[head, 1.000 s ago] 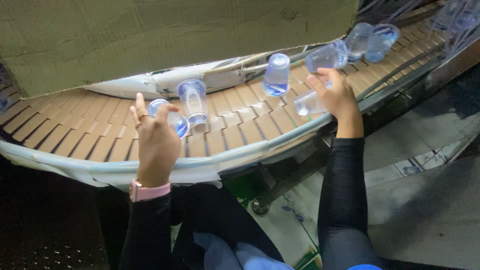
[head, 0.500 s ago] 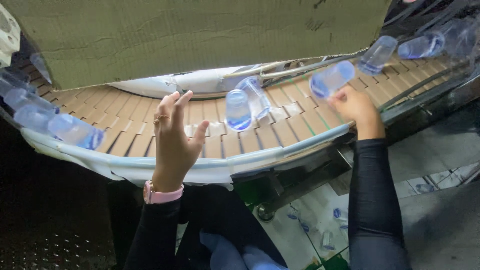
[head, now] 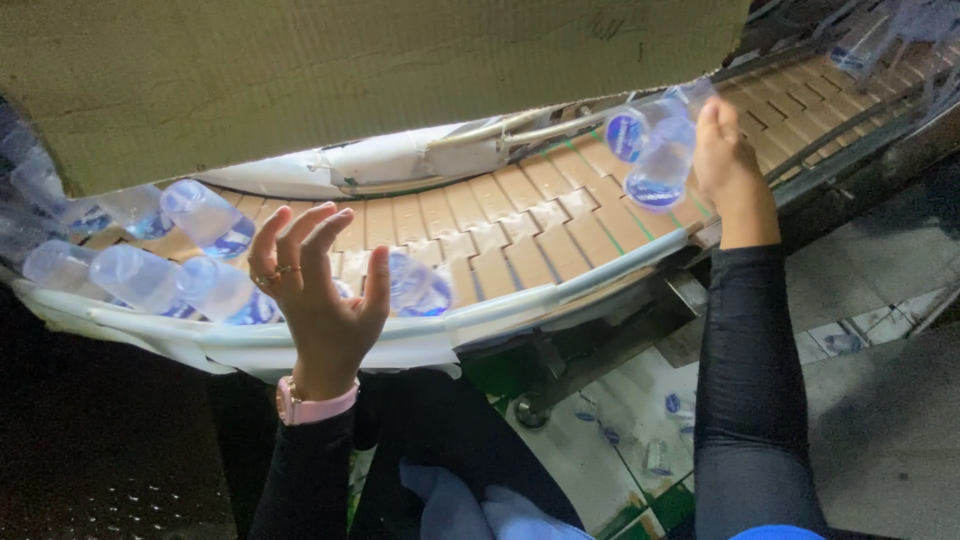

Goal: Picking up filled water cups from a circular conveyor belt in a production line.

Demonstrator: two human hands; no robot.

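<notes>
My left hand (head: 320,295) hovers open, fingers spread, over the near edge of a tan slatted conveyor (head: 520,235). A clear empty bottle with a blue label (head: 415,285) lies on the belt just right of it. Several more such bottles (head: 205,218) lie bunched on the belt to its left. My right hand (head: 730,165) reaches to the far right of the belt, its palm against a tilted clear bottle (head: 655,160); its thumb is hidden, so the grip is unclear. Another bottle (head: 625,130) lies just behind that one.
A big cardboard sheet (head: 350,70) hangs over the far side of the belt. A white guard rail (head: 560,290) runs along the near edge. More bottles ride the belt at the top right (head: 850,50). A few fallen bottles (head: 655,455) lie on the floor below.
The bottles have travelled left along the belt and bunched at the left end. My left hand has pulled back towards the near rail. My right hand has moved onto newly arrived bottles.
</notes>
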